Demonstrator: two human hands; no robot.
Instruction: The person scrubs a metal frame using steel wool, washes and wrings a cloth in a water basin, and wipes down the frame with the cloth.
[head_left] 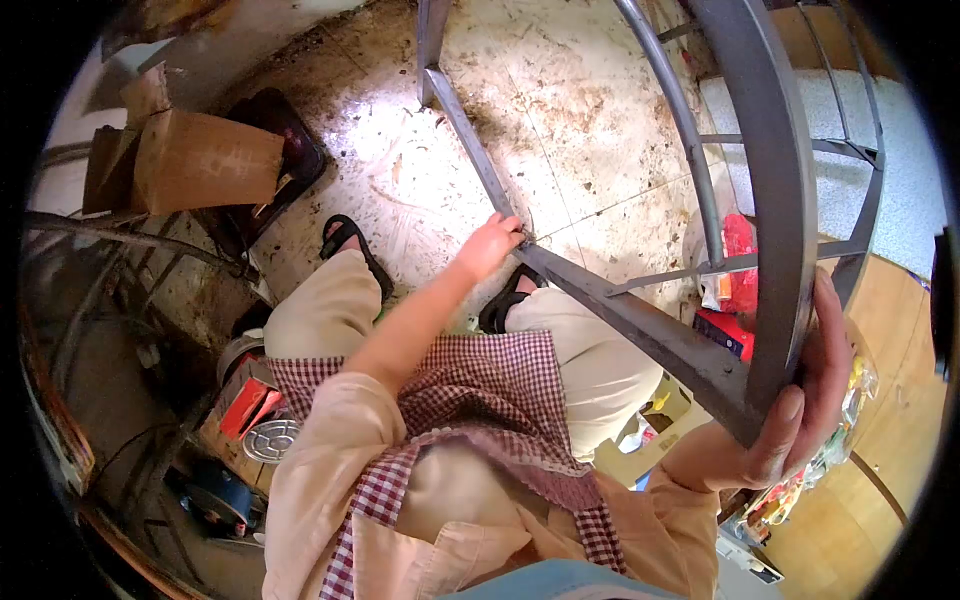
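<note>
A dark grey metal frame (640, 315) made of flat bars and round rods slants across the view, from the top to close by my right side. My left hand (490, 247) is closed around its long flat bar, just above my right foot. At the near corner, my right hand (812, 395) wraps around the thick upright bar, thumb on the near side and fingers behind. Several crossbars and thinner rods stretch away to the right. My fingertips are partly hidden behind the metal at both holds.
An open cardboard box (208, 160) stands at the left beside a dark red seat-like object (272, 125). Below it are bent metal rods and a red box (245, 405). A red plastic bag (739, 262) and a wooden surface (890, 350) are at the right. The tiled floor (400, 150) is stained.
</note>
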